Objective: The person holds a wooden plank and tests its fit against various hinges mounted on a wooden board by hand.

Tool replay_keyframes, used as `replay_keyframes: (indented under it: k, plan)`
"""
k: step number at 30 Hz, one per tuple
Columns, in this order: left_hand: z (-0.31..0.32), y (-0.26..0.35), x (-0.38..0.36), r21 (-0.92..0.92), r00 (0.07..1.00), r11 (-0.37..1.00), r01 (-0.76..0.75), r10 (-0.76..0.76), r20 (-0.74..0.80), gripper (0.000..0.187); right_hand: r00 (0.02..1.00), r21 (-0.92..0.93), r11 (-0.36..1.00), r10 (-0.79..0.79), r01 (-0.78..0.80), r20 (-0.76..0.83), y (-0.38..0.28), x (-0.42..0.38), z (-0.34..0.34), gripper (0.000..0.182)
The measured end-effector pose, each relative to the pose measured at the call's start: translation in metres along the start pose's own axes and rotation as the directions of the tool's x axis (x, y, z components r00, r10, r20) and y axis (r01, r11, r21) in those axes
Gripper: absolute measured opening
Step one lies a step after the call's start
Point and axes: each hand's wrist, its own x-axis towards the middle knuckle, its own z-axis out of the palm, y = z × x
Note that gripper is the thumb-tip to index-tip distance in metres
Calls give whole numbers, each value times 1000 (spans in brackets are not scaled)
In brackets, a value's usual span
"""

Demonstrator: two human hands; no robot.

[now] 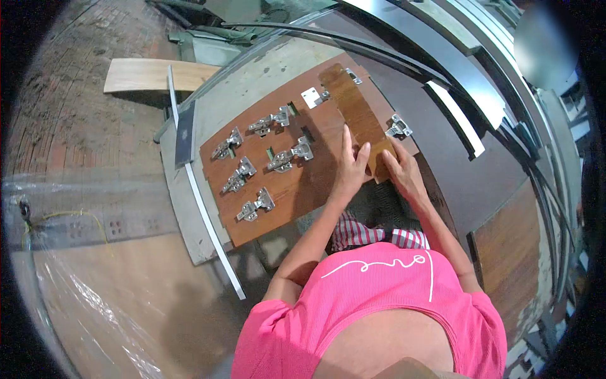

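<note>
A narrow brown wooden strip (356, 110) lies over the right part of a reddish-brown board (309, 189). Near its lower end, my left hand (351, 161) rests along the left edge, index finger stretched out and thumb apart. My right hand (404, 170) holds the opposite edge of the strip, thumb on top, other fingers partly hidden. Several metal hinges stand on the board's left half, among them one (290, 155) left of my left hand. Another hinge (398, 127) sits just right of the strip, and a white-plated piece (311, 97) lies left of it.
Under the board is a pale worktop (202, 243), crossed on the left by a thin white metal strip (211, 227). Dark panels and long metal profiles (454, 120) lie to the right. A curved light wooden piece (158, 76) is at the upper left, with clear plastic sheeting (88, 297) below.
</note>
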Motion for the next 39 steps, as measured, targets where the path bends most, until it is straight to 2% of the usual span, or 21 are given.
replay_keyframes:
  k: [1, 3, 4, 5, 7, 8, 10, 12, 13, 18, 20, 21, 24, 26, 31, 33, 34, 37, 38, 39]
  plan:
    - [-1, 4, 3, 0, 1000, 1000, -2, 2, -17, 72, 1000, -2, 1000, -9, 9, 14, 2, 8, 2, 43]
    - [-1, 12, 9, -70, 994, 992, 108, -108, 8, 69, 995, 106, 992, 61, -69, 80, 16, 20, 7, 44]
    - [-1, 6, 12, -209, 976, 954, 215, -204, 75, 69, 994, 103, 993, 54, -64, 92, 21, 22, 9, 44]
    - [1, -5, 12, -212, 977, 954, 212, -204, 63, 69, 995, 77, 994, 67, -73, 78, 25, 23, 10, 44]
    - [5, -13, 12, -44, 998, 999, 31, -34, -61, 69, 994, 49, 995, 79, -82, 70, 20, 23, 10, 44]
    - [5, -18, 10, -62, 999, 998, 21, -24, -45, 69, 994, 54, 995, 83, -86, 68, 16, 21, 8, 44]
    - [3, -1, 6, -92, 998, 994, 56, -60, -37, 69, 994, 59, 994, 88, -92, 69, 16, 20, 8, 45]
    - [4, -1, 5, -119, 996, 989, 86, -89, -23, 70, 998, -57, 998, 44, -41, 53, 27, 23, 10, 46]
    - [5, -8, 5, -111, 996, 990, 86, -89, -29, 70, 997, -58, 997, 43, -40, 56, 30, 22, 11, 46]
    - [3, -11, 4, -67, 997, 996, 63, -65, -40, 71, 999, 2, 1000, 30, -30, 35, 21, 17, 11, 47]
    - [4, -16, 6, 24, 998, 999, 39, -37, -46, 70, 996, 34, 996, 76, -78, 47, 24, 17, 13, 47]
    - [4, -16, 5, 22, 998, 999, 39, -38, -53, 70, 991, 64, 990, 118, -121, 57, 23, 18, 14, 47]
    - [2, -15, -1, -75, 995, 993, 95, -97, -31, 71, 993, 90, 990, 104, -108, 55, 15, 12, 13, 47]
    - [-1, -11, -6, -55, 998, 997, 52, -55, -39, 71, 991, 112, 986, 112, -120, 76, 29, 8, 18, 47]
    - [-18, 9, -46, -90, 989, 987, 131, -136, -63, 75, 967, 69, 987, 129, -148, 220, 5, -17, 15, 48]
    - [-29, 11, -65, -125, 986, 983, 134, -145, -83, 77, 944, 205, 967, 78, -150, 320, -3, -30, 17, 49]
    - [-35, 4, -75, -116, 984, 983, 142, -153, -91, 78, 916, 135, 978, 96, -160, 389, -4, -33, 16, 49]
    - [-49, -7, -100, -110, 976, 981, 160, -174, -130, 77, 864, 153, 975, 64, -161, 500, -10, -39, 31, 50]
    - [-56, -8, -106, -133, 970, 978, 161, -181, -161, 68, 859, 154, 978, 44, -142, 510, -1, -41, 40, 51]
    - [-64, -7, -109, -157, 963, 975, 159, -188, -194, 60, 836, 155, 964, 103, -218, 540, -15, -42, 45, 51]
